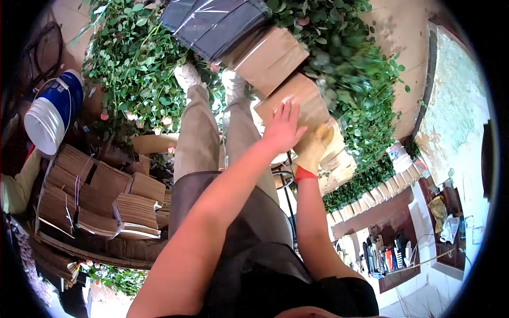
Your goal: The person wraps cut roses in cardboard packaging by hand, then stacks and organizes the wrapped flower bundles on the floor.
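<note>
Crossing from the lower left, my bare left hand [283, 127] lies over a brown paper or cardboard sheet [299, 98], fingers stretched out. My right hand [313, 148] wears a yellowish glove with a red cuff [305, 174]. It is just right of my left hand, against the pale brown sheets. Its fingers are blurred, so whether they grip anything does not show. Beyond the hands sits a folded brown cardboard piece [273, 58], touching a dark plastic-wrapped stack [214, 24]. Leafy rose stems [350, 79] on the right are smeared by motion.
More leafy roses [127, 63] cover the floor left of my legs. A blue-and-white bucket [55, 106] lies tilted at far left, above bundled cardboard stacks [101, 196]. A row of pale brown packs [376, 196] lines the right, near a shelf of upright items [387, 254].
</note>
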Demonstrator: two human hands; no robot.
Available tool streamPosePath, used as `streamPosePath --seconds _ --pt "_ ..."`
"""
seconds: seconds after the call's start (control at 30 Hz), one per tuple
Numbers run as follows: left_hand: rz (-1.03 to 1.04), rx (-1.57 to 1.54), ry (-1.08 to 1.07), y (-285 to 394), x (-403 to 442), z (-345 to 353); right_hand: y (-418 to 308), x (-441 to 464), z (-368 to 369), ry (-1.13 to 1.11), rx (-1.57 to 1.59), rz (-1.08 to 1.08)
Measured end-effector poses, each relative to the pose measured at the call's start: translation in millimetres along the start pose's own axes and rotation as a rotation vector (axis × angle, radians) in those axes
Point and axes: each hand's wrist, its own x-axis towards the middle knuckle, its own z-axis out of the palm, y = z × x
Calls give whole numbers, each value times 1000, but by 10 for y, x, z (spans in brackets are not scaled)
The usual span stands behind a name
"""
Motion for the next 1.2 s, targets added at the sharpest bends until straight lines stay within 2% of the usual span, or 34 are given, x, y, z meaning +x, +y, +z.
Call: streamPosePath --seconds 0.03,0.1,0.17,0.2,0.3,0.33,0.37,0.43,0.47,0.57,0.6,0.67,0.73,0.77,0.87,0.93,0.97,1.03,1.07,1.17,1.2 --pt "-5 56 -31 9 -35 -25 139 27 106 -45 -163 -179" --pt "66 53 -28 9 -168 -36 277 78 167 49 -481 -294" --pt "100 43 -9 -39 -272 -19 428 205 58 68 -638 -361" --pt "104 21 -71 -74 -293 -58 436 264 26 73 -715 -401" --pt "213 -31 -81 -270 -324 -54 64 153 80 27 -650 -272" --pt "212 -61 -52 -295 -335 -83 48 212 67 -40 -429 -315" --pt "220 -55 -37 -319 -344 -97 8 398 52 -55 -530 -602" --pt "231 -56 -14 -308 -397 -142 -535 -166 595 -181 -649 -752" --pt "242 -57 30 -303 -405 -113 -506 -156 733 -273 -758 -795" --pt "177 36 -88 -218 -384 -100 -450 184 1409 -556 -1068 -933" --pt "148 64 -281 -170 -389 -277 -371 310 1611 -497 -1132 -972" --pt "189 23 -84 -233 -588 -322 -61 534 1925 -390 -1246 -1052" --pt "218 -61 122 -406 -873 -271 233 526 2030 -334 -1528 -976" --pt "155 -54 110 -485 -1073 -378 338 514 2025 -292 -1671 -932" --pt "-81 88 133 -626 -1715 -904 181 608 1884 -489 -1595 -821" --pt "-263 107 218 -799 -2057 -923 -176 471 1822 -657 -1498 -686" --pt "-284 54 275 -893 -2196 -897 -173 801 1731 -678 -1471 -766" --pt "-323 -49 405 -1043 -2334 -840 -550 528 1708 -732 -1220 -513" --pt "-357 -149 513 -1054 -2289 -883 -622 554 1641 -712 -1208 -505" --pt "-428 -201 537 -1001 -2157 -1092 -815 226 1434 -676 -1338 -415" --pt "-426 -207 568 -988 -2136 -1165 -752 418 1250 -728 -1407 -534"
